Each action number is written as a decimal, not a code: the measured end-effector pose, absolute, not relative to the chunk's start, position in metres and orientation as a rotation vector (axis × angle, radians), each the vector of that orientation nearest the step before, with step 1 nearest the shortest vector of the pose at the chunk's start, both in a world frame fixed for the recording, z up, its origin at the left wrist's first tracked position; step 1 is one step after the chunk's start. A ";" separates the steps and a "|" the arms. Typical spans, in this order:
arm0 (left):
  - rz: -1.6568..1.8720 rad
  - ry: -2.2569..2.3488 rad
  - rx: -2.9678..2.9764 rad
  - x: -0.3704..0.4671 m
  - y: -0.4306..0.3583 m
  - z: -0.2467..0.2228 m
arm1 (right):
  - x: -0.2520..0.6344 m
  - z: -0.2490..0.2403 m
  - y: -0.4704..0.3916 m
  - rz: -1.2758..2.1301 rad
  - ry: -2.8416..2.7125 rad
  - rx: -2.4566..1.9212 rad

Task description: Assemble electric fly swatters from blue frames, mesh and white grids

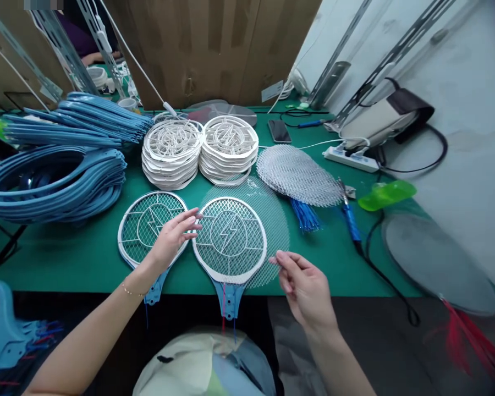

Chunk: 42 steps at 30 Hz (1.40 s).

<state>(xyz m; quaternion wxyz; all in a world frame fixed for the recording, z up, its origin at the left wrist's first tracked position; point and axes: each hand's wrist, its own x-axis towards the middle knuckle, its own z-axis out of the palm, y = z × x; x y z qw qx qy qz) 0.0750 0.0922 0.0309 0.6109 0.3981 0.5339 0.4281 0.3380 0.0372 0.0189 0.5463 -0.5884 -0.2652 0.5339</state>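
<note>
Two blue swatter racket heads lie side by side, a left racket head (127, 254) and a right racket head (214, 275), each with a white ring frame and lightning-bolt centre. A loose round wire mesh (274, 220) overlaps the right racket head and sticks out past its right side. My right hand (307, 283) is closed in a pinch at the right edge of this mesh. Over the gap between the heads, my left hand (175, 234) has its fingers stretched out, tips by the right head's upper left rim. Thin red and blue wires hang from the right head's neck.
Blue racket frames (53, 187) are piled left. White ring frames (173, 157) stand in two stacks behind the rackets. Wire mesh discs (299, 173) with blue wires, a soldering iron (348, 217), phone (279, 131) and power strip (350, 159) are right. A grey mesh stack (437, 261) overhangs the edge.
</note>
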 end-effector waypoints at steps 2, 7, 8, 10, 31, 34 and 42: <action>0.964 1.175 0.879 0.075 0.093 0.032 | 0.334 0.016 0.042 1.311 -0.625 -1.427; 0.944 1.219 0.881 0.072 0.102 0.030 | 0.336 0.010 0.058 1.326 -0.642 -1.502; 0.932 1.231 0.897 0.072 0.105 0.030 | 0.338 0.012 0.060 1.318 -0.662 -1.504; 0.915 1.247 0.968 0.072 0.112 0.031 | 0.341 0.017 0.065 1.290 -0.713 -1.500; 0.644 1.136 2.080 0.092 0.074 0.013 | 0.389 0.031 0.057 1.016 -0.575 -1.345; 0.938 1.302 1.514 0.087 0.085 0.030 | 0.367 0.021 0.052 1.128 -0.639 -1.359; 0.776 1.576 1.177 0.066 0.089 0.030 | 0.337 -0.019 0.050 1.213 -0.910 -1.551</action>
